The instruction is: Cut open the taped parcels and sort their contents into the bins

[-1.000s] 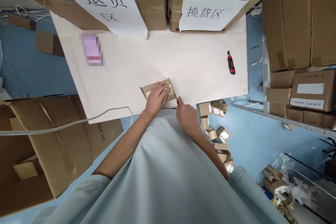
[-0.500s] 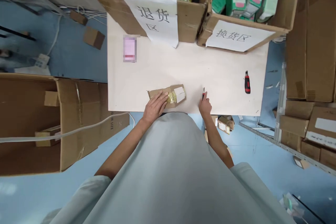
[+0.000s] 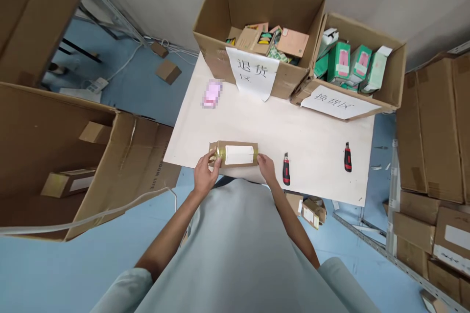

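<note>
A small brown cardboard box (image 3: 238,155) with a white label and yellowish tape lies near the front edge of the white table (image 3: 312,144). My left hand (image 3: 206,171) grips its left end, thumb on the near side. At the right end, the fingers of my right hand (image 3: 266,165) pinch the box's edge. A red and black box cutter (image 3: 286,169) lies on the table just right of my right hand, touched by neither hand. Farther right is a second red and black cutter (image 3: 347,157).
Two open cartons stand along the table's back, the left carton (image 3: 216,61) holding small packets, the right carton (image 3: 394,78) green boxes. A blurred pink item (image 3: 212,94) lies back left. Beside the table are a large open carton (image 3: 121,166) at left and stacked boxes (image 3: 428,127) at right.
My right hand has let go of the cutter, now lying on the table, and taken the box's right end. The box has turned, its label now facing up lengthwise. The view has tilted upward.
</note>
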The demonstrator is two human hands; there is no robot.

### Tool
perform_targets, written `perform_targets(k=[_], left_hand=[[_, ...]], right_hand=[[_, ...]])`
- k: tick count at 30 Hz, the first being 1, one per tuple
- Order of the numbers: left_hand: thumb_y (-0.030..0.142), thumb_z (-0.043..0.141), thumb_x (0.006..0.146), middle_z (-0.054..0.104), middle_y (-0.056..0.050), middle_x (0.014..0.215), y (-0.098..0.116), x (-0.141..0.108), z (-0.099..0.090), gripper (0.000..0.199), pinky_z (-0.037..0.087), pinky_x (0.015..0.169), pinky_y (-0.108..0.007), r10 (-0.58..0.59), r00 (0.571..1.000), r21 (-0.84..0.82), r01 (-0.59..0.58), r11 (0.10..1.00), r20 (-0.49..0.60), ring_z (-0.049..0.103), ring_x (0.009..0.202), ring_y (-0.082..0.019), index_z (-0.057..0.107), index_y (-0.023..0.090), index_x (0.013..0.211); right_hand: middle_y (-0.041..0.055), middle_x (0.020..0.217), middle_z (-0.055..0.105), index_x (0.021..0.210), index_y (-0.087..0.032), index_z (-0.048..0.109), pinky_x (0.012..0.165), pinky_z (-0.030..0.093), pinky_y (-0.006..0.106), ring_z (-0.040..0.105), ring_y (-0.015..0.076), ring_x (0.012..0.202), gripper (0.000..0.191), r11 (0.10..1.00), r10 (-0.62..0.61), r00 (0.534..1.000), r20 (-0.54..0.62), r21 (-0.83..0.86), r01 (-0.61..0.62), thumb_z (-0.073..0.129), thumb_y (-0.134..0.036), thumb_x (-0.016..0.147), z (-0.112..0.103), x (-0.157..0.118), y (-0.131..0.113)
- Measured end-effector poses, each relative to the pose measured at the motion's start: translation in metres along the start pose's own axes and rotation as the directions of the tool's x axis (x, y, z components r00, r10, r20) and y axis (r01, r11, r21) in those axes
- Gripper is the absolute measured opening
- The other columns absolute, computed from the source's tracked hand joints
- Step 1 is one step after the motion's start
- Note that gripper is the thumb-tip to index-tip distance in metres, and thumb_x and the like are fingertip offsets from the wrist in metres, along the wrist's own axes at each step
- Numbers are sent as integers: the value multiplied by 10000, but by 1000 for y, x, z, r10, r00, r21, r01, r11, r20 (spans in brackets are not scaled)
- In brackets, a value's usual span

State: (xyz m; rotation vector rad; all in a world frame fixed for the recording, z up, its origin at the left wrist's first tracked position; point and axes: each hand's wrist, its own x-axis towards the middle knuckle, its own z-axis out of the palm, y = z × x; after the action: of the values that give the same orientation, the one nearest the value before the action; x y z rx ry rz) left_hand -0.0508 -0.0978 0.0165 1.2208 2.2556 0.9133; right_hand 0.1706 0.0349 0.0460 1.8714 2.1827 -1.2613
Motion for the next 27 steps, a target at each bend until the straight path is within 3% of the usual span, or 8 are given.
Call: perform_targets(k=[5,8,12,16,19,21,24,27], left_hand=[[556,554,1074,718,-151,1529,8,30,23,557,591,1172,-551,-69,993,-160,84,984,97,735,1355,-357,542,268,1551],[485,630,1035,646,-149,1617,18,53,49,612,549,1241,-549,24,970,-189,23,982,241,662,1473,-364,500,286,1599],[315,790,915,510,-162,1708,29,69,75,672,545,1253,-542,111,896,-71,-89,993,430,603,1530,-392,596,292,1558],[122,817,849,446,-168,1740,38,75,85,610,563,1219,-558,126,869,130,-211,969,478,542,1570,-411,673,269,1423],[25,823,784,390,-191,1795,46,80,88,512,435,1316,-632,222,865,215,-346,913,451,338,1700,-458,700,224,1240],[-30,769,771,384,-202,1806,52,83,89,460,387,1337,-654,285,847,250,-425,870,449,282,1725,-460,685,206,1157],[-69,651,824,438,-216,1770,60,84,89,410,416,1309,-597,358,812,302,-523,797,461,384,1676,-413,669,192,1139],[-37,517,959,580,-216,1616,63,78,87,338,504,1175,-517,393,792,345,-573,744,467,561,1499,-355,668,191,1158]], right_hand=[[191,1296,827,1299,-122,776,1033,600,359,788,251,1161,468,946,176,982,-74,290,-148,511,-448,1093,21,6,28],[224,1365,802,1357,-98,751,1078,598,398,789,278,1211,518,912,222,966,-135,379,-156,542,-482,1080,14,9,51],[232,1394,782,1505,-78,664,1058,614,380,785,276,1212,631,903,238,945,-225,409,-130,568,-523,1068,-4,18,73],[172,1349,788,1629,-137,580,1017,630,384,797,258,1087,652,952,136,960,-244,300,-59,551,-477,1073,-12,24,83],[198,1586,645,1650,-179,576,1040,624,409,804,248,1059,594,993,73,971,-230,108,-49,492,-395,1103,-12,25,82],[199,1762,469,1668,-213,565,1069,614,408,786,266,1197,567,998,48,971,-235,-22,-54,459,-358,1131,-14,27,78],[148,1815,428,1642,-234,601,1173,560,398,602,293,1522,516,983,-62,979,-195,-183,25,474,-309,1148,-24,35,72],[116,1743,556,1597,-223,643,1254,492,384,530,261,1585,470,961,-146,985,-87,-250,120,529,-276,1144,-40,49,67]])
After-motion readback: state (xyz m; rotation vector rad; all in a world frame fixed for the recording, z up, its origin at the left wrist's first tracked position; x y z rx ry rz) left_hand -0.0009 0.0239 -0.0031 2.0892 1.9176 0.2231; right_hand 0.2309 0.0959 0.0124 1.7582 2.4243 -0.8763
